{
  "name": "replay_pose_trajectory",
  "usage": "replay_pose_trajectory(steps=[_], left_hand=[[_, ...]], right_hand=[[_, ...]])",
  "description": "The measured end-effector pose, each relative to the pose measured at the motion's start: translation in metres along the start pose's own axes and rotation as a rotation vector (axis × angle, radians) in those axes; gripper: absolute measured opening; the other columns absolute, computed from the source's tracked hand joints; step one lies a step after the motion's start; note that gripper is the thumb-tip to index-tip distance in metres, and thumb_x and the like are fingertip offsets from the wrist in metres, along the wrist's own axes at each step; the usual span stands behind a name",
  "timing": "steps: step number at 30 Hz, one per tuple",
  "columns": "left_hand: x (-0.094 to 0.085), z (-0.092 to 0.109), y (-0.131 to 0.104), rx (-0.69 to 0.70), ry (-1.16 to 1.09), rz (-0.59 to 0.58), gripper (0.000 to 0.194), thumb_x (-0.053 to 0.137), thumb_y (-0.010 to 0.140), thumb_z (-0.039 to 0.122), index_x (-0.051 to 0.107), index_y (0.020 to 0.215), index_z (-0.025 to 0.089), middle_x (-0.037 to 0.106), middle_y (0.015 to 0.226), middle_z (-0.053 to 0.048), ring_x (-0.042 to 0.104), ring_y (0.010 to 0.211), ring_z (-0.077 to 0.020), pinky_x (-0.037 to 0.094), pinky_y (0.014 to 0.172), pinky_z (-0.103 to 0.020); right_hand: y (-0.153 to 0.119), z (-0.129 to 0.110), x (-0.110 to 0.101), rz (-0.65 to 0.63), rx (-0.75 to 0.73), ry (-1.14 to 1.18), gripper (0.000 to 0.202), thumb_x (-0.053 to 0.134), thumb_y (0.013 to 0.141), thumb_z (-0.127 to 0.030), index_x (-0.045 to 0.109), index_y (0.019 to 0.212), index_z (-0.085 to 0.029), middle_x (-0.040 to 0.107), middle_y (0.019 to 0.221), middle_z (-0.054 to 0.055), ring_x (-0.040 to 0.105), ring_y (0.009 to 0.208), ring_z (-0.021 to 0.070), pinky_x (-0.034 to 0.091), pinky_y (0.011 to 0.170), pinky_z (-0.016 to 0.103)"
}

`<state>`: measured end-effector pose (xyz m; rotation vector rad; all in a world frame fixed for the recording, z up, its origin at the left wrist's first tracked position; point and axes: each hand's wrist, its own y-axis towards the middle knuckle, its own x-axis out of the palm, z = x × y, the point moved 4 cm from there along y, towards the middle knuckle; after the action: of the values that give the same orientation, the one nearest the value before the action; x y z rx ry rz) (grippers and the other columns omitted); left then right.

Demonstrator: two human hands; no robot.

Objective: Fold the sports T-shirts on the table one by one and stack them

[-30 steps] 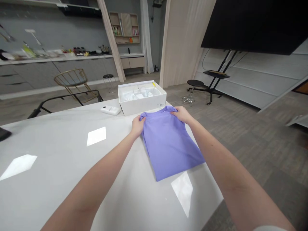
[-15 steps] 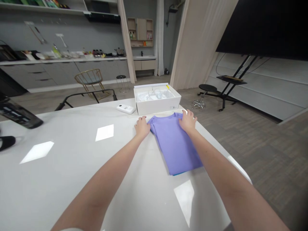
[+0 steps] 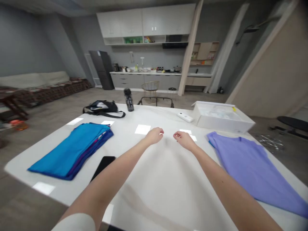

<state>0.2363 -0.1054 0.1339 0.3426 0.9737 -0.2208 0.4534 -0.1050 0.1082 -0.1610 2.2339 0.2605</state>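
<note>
My left hand (image 3: 155, 135) hovers over the middle of the table, fingers loosely bent and apart, with nothing in it. Across a small gap, my right hand (image 3: 184, 139) is likewise empty, its fingers half curled and apart. A folded purple T-shirt (image 3: 250, 166) lies flat on the right side of the table, with a bit of blue cloth showing under its edge. On the left rests a stack of folded clothes (image 3: 64, 150), bright blue on top with purple and dark blue layers below. Neither hand touches any cloth.
The white table (image 3: 163, 186) also bears a white box (image 3: 218, 123) with clear plastic inside, a white remote (image 3: 185, 117), a black bottle (image 3: 129, 100), a black bag (image 3: 102, 107) and a phone (image 3: 103, 165) partly behind my left forearm. A chair (image 3: 156, 100) stands beyond the far edge.
Both hands have let go of the purple T-shirt and moved left of it to mid-table. My view has swung left, bringing the blue stack, bag and phone into sight.
</note>
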Motion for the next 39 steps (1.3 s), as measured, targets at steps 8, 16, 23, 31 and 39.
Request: replay_pose_trajectory(steps=[8,16,23,31,39], left_hand=[[-0.170,-0.203,-0.148,-0.423,0.316,0.287,0.037,0.053,0.089,0.022,0.065,0.124,0.019,0.057,0.136,-0.016,0.056,0.124,-0.0338,0.046,0.099,-0.046],[-0.209,-0.318,-0.229,-0.654,0.461,0.385,0.036,0.053,0.094,0.036,0.063,0.126,0.020,0.059,0.137,-0.017,0.054,0.127,-0.0350,0.032,0.111,-0.053],[-0.203,-0.322,-0.230,-0.597,0.517,0.382,0.021,0.050,0.097,0.028,0.069,0.103,0.021,0.068,0.122,-0.014,0.055,0.126,-0.0333,0.025,0.115,-0.061],[-0.226,-0.307,-0.230,-0.646,0.338,0.560,0.024,0.046,0.101,0.032,0.067,0.093,0.024,0.075,0.099,-0.008,0.069,0.091,-0.0255,0.045,0.088,-0.037],[-0.264,-0.259,-0.236,-0.378,-0.089,0.755,0.024,0.049,0.099,0.040,0.065,0.093,0.023,0.068,0.076,0.000,0.062,0.069,-0.0174,0.044,0.070,-0.028]], right_hand=[[0.066,-0.193,0.163,-0.277,-0.196,0.159,0.018,0.059,0.090,-0.031,0.073,0.092,-0.021,0.074,0.086,0.003,0.070,0.068,0.0167,0.050,0.067,0.026],[0.107,-0.338,0.295,-0.384,-0.318,0.205,0.015,0.065,0.088,-0.027,0.072,0.101,-0.023,0.074,0.093,0.001,0.069,0.079,0.0170,0.052,0.079,0.029],[0.110,-0.359,0.336,-0.359,-0.359,0.269,0.009,0.065,0.086,-0.022,0.072,0.091,-0.022,0.075,0.091,0.002,0.069,0.089,0.0193,0.052,0.085,0.032],[0.105,-0.372,0.316,-0.223,-0.390,0.333,0.025,0.061,0.087,-0.021,0.069,0.110,-0.020,0.071,0.105,0.005,0.065,0.084,0.0183,0.052,0.086,0.035],[0.089,-0.410,0.278,-0.119,-0.678,0.239,0.072,0.078,0.076,-0.031,0.053,0.144,-0.029,0.045,0.152,0.011,0.041,0.139,0.0311,0.038,0.111,0.049]])
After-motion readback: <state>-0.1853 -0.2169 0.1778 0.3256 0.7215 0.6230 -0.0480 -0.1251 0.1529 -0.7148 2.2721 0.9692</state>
